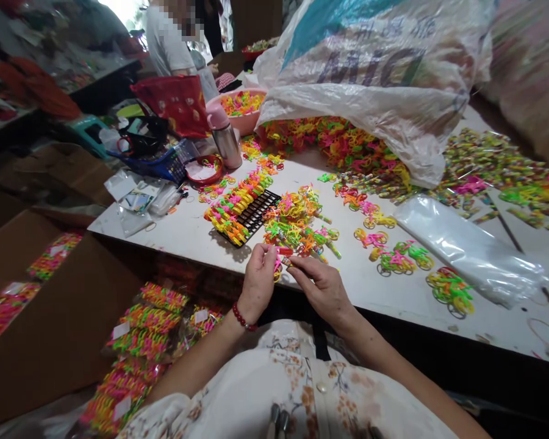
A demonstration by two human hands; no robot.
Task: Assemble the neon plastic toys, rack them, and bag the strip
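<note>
Left fingers [271,255]: curled in, thumb and forefinger pinched on a small pink and yellow plastic toy piece [280,258]. Right fingertips [296,263]: closed on the same piece from the other side. Its exact shape is too small to make out. I hold it just above the near edge of the white table [187,228], between my left hand [257,279] and my right hand [324,288]. A red bead bracelet [243,318] sits on my left wrist.

At 12 o'clock, just beyond the fingers: a loose heap of neon plastic toy parts [297,221]. At 11 o'clock, touching that heap: a black grid tray [256,213], its far half filled with rows of neon pieces. At 2 o'clock: a few assembled neon toy bicycles [400,256], lying flat and apart from one another. At 3 o'clock: a flat clear plastic bag [466,250]. At 1 o'clock, far: a large white plastic sack [370,79] spilling more neon parts. At 11 o'clock, far: a steel flask with a pink lid [224,139], upright. At 8 o'clock, below the table edge: a brown cardboard box [59,317] with packed bundles.
</note>
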